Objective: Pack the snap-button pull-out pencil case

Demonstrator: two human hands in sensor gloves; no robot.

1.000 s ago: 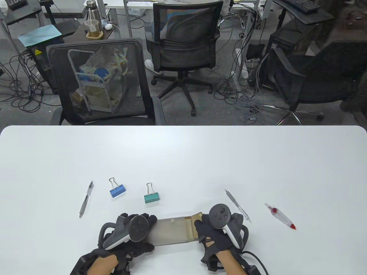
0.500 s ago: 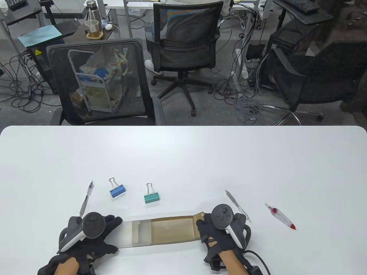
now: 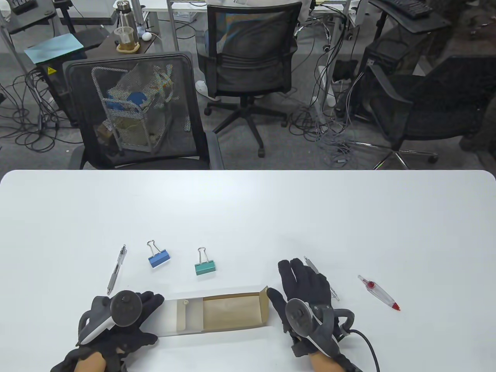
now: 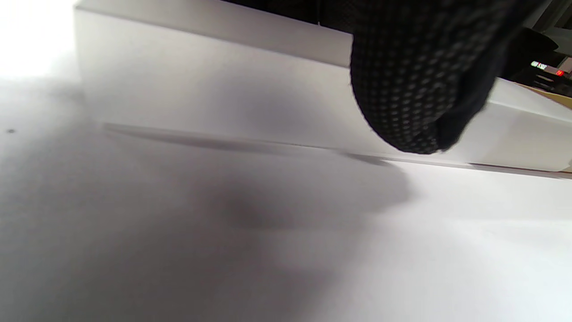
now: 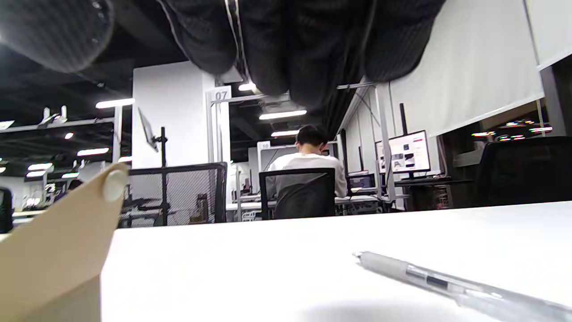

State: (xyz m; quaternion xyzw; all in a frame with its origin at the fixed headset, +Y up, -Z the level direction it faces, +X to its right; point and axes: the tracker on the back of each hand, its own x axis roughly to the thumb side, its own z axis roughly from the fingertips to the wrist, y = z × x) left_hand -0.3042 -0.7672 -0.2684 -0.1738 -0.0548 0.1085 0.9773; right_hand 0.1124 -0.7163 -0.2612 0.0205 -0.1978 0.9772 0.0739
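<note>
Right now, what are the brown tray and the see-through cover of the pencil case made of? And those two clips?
The brown tray looks like matte kraft cardboard: flat tan colour, a folded end flap. The cover seems to be frosted plastic, since the table shows through it hazily. The blue clip and green clip look like painted metal with shiny wire handles, though that is a guess.

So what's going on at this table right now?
A person in sensor gloves is packing a pull-out pencil case, which lies slid open with its brown tray exposed. The left hand holds the translucent sleeve end. The right hand is open, off the case, fingers reaching over a pen. Another pen, two binder clips and a red-tipped tool lie unpacked.
</note>
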